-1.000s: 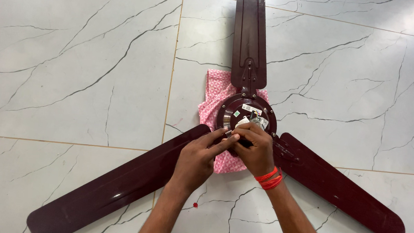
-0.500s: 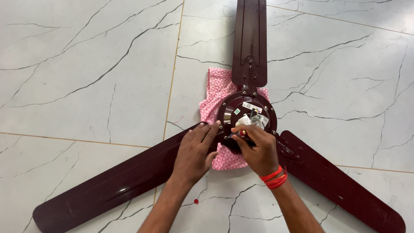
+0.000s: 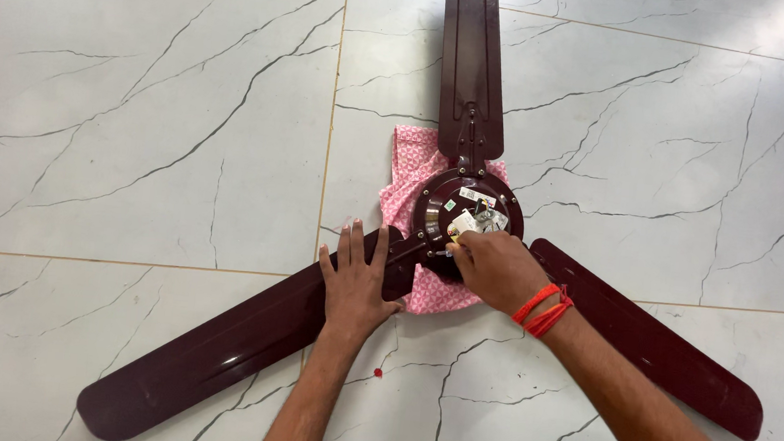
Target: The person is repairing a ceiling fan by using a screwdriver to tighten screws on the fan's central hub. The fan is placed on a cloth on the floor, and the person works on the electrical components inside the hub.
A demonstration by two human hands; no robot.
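Left hand we find flat, unclenched, on the blade at eight o'clock; right hand pinches at the hub, grasped item hidden.

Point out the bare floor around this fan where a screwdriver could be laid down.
Free: the white tiles left of the top blade, and the tiles between that blade and the right blade. Crowded: the hub on the pink cloth, with the right hand on it and the left hand flat on the left blade.
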